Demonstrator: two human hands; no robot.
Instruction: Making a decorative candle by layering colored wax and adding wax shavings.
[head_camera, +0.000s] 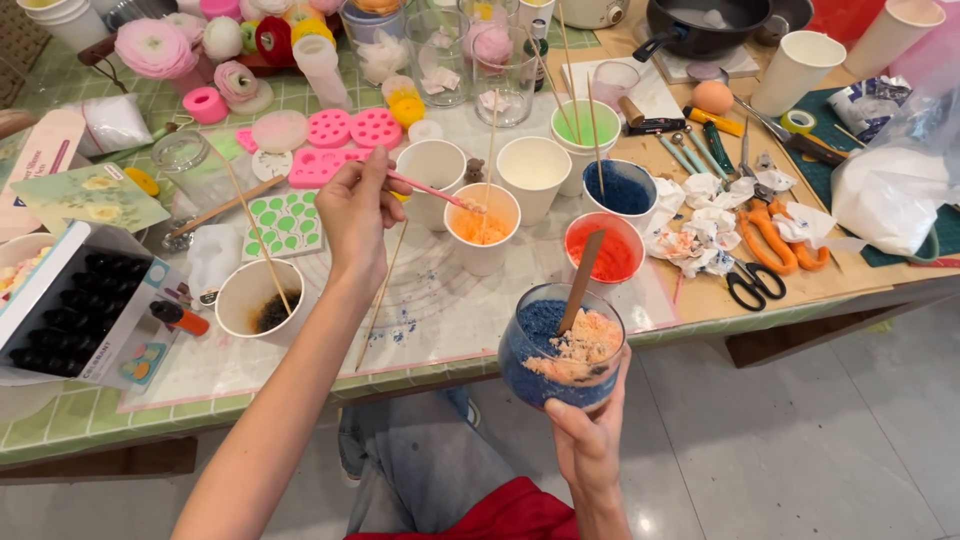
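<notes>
Left hand (352, 215) pinches a pink spoon (432, 190) in the orange cup (482, 226) mid-counter, right hand (585, 425) grips the jar (561, 347) off the front edge, blue layer down, orange partly heaped.

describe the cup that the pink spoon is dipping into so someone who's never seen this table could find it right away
On the cluttered craft table, look at the cluster of white paper cups near the front edge. The cup of orange granules stands just left of the cup of red granules, with the left hand dipping a thin pink spoon into it. No other cup holds pale orange.
</notes>
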